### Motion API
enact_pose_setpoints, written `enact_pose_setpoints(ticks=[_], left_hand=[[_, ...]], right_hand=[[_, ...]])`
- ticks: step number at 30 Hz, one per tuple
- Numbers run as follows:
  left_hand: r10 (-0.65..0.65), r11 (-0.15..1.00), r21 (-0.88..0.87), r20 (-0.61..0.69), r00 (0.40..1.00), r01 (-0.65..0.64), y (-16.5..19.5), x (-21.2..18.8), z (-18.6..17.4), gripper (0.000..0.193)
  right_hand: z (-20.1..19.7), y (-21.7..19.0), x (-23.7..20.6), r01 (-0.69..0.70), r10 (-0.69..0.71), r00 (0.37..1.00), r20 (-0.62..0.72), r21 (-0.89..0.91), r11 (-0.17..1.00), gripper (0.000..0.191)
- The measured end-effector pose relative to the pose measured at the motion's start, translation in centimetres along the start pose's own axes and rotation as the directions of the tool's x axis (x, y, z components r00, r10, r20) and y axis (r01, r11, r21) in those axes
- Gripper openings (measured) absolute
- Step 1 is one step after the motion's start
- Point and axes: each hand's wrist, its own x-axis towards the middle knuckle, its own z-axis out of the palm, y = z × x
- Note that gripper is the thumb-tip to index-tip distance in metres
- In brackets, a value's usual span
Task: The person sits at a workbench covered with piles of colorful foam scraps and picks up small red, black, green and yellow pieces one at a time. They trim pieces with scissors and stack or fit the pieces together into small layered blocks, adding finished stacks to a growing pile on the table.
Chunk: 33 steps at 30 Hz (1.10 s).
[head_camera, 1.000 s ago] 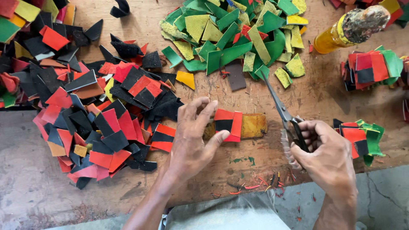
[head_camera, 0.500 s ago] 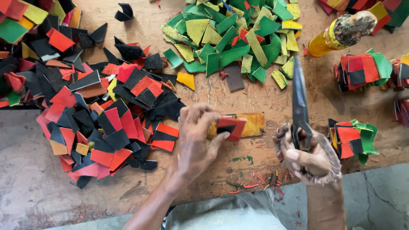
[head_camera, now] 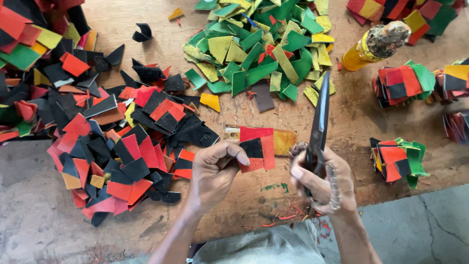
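I see a worn wooden surface (head_camera: 371,122) from above, its near edge meeting grey concrete floor (head_camera: 420,230) at lower right. The only bare room lies in a strip along that near edge and a patch between the piles, right where my hands are. My left hand (head_camera: 215,171) has its fingers (head_camera: 234,152) curled around a patchwork piece (head_camera: 257,146) of red and black squares with a yellow end, pinching it at its left edge as it lies flat on the surface. My right hand (head_camera: 320,178) has its fingers wrapped tight around the handles of one pair of scissors (head_camera: 320,117), blades pointing away from me and, as far as I can tell, together. One big heap of red and black scraps (head_camera: 107,137) crowds the left, one heap of green and yellow scraps (head_camera: 259,54) sits at top centre. One yellow bottle (head_camera: 373,46) lies near two small stacks of squares (head_camera: 400,159) on the right; more stacks run off the right edge.
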Motion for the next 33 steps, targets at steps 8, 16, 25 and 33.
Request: enact_pose_setpoints(ticks=[8, 16, 25, 33], left_hand=[[0.007, 0.966, 0.256, 0.14, 0.99, -0.043, 0.6, -0.8, 0.4, 0.027], [-0.061, 0.994, -0.093, 0.015, 0.998, 0.062, 2.2, 0.4, 2.3, 0.03], [-0.018, 0.993, -0.115, -0.134, 0.991, 0.003, 1.2, 0.8, 2.3, 0.061], [-0.026, 0.999, -0.043, -0.138, 0.99, 0.02, 0.9, 1.2, 1.8, 0.047]], right_hand=[[2.2, -1.5, 2.1, 0.301, -0.301, 0.953, 0.045, -0.286, 0.91, 0.029], [3.3, -1.3, 2.0, 0.229, -0.217, 0.973, 0.072, -0.312, 0.922, 0.032], [2.7, -1.2, 2.0, 0.145, -0.135, 0.988, 0.069, -0.162, 0.976, 0.031], [2.4, 0.0, 1.9, 0.077, -0.068, 0.995, 0.072, -0.14, 0.987, 0.024]])
